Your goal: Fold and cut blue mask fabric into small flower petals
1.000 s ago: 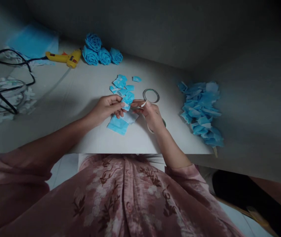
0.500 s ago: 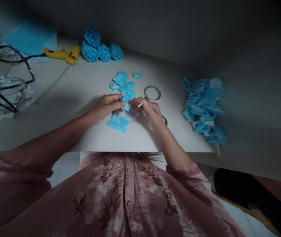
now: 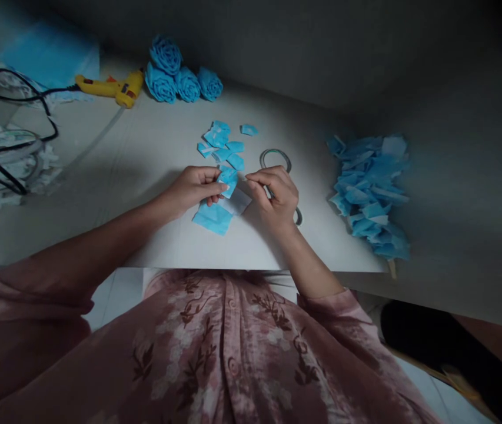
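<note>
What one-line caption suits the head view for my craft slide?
Two hands, left hand and right hand, pinch a small blue piece above cut blue scraps on a white table.

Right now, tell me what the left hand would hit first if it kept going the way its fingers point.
The left hand points rightward, pinching a small blue piece. Straight on, it would most likely first meet the right hand, whose fingertips sit just across that piece. Depth is hard to judge here, though.
</note>
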`<state>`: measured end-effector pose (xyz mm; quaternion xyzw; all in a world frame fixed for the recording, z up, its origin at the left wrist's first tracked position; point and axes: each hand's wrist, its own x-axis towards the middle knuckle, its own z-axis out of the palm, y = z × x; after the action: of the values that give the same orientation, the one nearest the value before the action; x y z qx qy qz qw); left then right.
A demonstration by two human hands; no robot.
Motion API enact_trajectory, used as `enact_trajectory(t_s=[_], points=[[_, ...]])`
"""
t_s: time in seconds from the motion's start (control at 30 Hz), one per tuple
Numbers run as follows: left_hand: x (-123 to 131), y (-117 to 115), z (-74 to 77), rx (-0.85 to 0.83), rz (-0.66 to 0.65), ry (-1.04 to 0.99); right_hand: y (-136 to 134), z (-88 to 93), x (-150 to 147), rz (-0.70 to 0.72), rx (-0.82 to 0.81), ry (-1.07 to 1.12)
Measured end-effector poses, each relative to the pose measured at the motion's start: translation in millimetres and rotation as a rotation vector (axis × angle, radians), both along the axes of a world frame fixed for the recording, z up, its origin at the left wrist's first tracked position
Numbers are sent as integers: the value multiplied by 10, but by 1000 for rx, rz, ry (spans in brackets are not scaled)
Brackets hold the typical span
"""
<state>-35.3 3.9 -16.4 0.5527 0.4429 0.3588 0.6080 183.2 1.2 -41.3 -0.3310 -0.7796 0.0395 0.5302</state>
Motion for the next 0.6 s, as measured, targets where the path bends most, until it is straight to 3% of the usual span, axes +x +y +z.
enact_trajectory(t_s=[0.33, 0.53, 0.6], points=[[15, -31, -6, -17, -36, -2, -21, -24, 14, -82, 258, -152], [13, -36, -14, -17, -68, -5, -21, -72, 17, -113, 127, -234], [13, -42, -6, -26, -73, -9, -18, -74, 11, -105, 152, -223]])
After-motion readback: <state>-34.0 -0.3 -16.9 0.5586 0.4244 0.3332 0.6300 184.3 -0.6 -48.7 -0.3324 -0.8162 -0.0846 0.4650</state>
